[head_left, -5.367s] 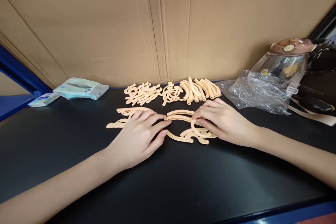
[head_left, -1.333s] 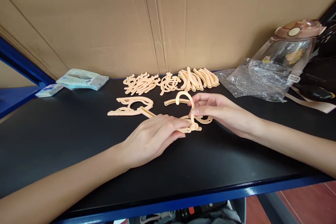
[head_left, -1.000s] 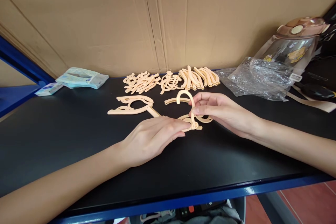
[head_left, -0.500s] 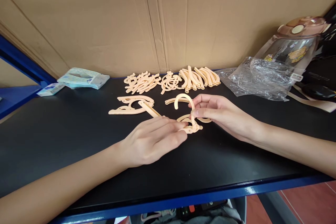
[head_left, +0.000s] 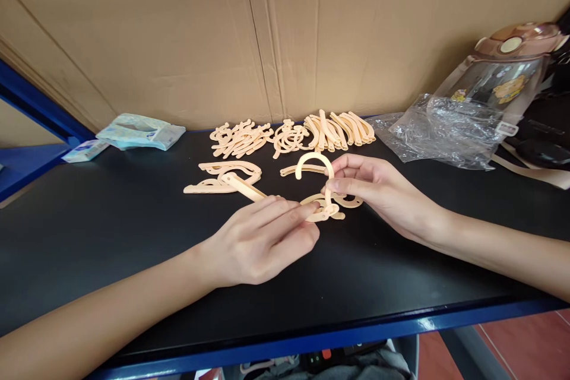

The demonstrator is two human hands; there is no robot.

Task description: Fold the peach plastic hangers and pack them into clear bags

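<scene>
My left hand (head_left: pixel 262 237) pinches a long peach plastic arm piece (head_left: pixel 244 186) that slants up to the left, over the middle of the black table (head_left: pixel 111 237). My right hand (head_left: pixel 378 190) pinches a peach hook piece (head_left: pixel 314 161) upright, its lower end meeting the arm piece near my left fingertips. Both hands are closed on their parts. A few loose peach pieces (head_left: pixel 220 178) lie flat to the left, and another peach piece (head_left: pixel 347 202) lies under my right hand.
Piles of peach plastic parts (head_left: pixel 289 133) line the back of the table by a cardboard wall (head_left: pixel 267 29). A crumpled clear bag (head_left: pixel 445 130) and a pink-lidded bottle (head_left: pixel 503 80) sit at the right. Tissue packs (head_left: pixel 140 133) lie at the back left.
The hands have lifted two pieces off the table and brought them together. In the last second the hook and arm piece shifted only slightly, the left fingers adjusting their pinch.
</scene>
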